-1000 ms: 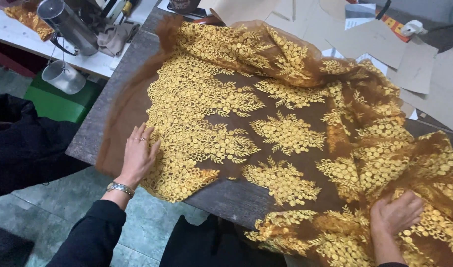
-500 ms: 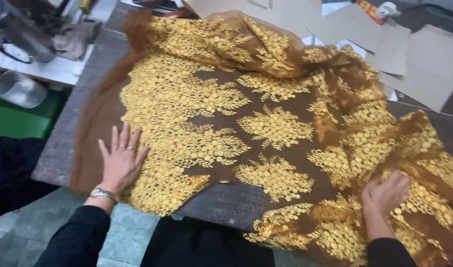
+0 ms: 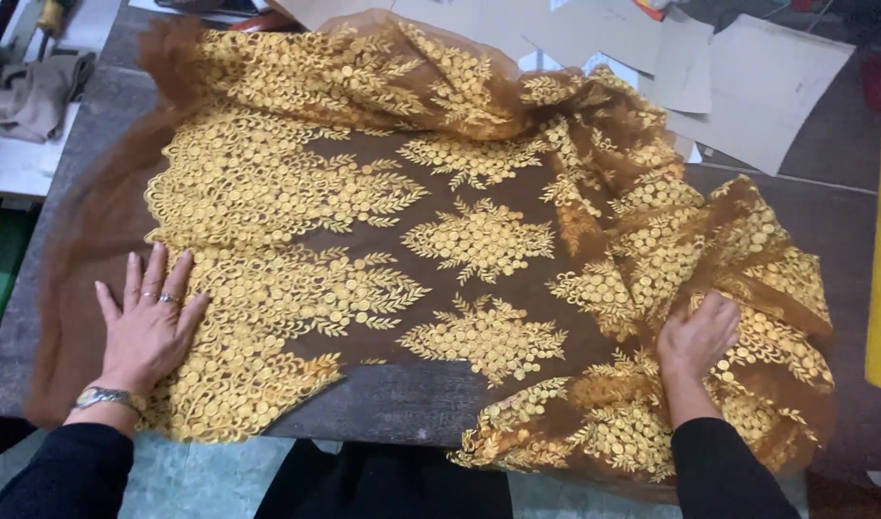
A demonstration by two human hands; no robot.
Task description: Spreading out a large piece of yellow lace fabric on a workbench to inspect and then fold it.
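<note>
A brown sheer net fabric (image 3: 479, 240) with gold leaf-and-disc embroidery lies spread over a dark grey table (image 3: 402, 408). My left hand (image 3: 150, 322) lies flat, fingers spread, on the fabric's near left part; it wears rings and a wristwatch. My right hand (image 3: 695, 336) presses with curled fingers into the bunched, rumpled folds at the near right. The fabric's left half is flat. Its right side and far edge are crumpled, and the near edge hangs over the table's front.
Several brown cardboard pattern pieces (image 3: 748, 86) lie at the back right of the table. A white side table with a beige cloth (image 3: 32, 96) stands at the far left. A yellow strip (image 3: 880, 250) runs along the right edge. Green floor shows below.
My left hand has flattened and slid left along the fabric, smoothing it. My right hand has moved further into the folds on the right. The view has shifted closer.
</note>
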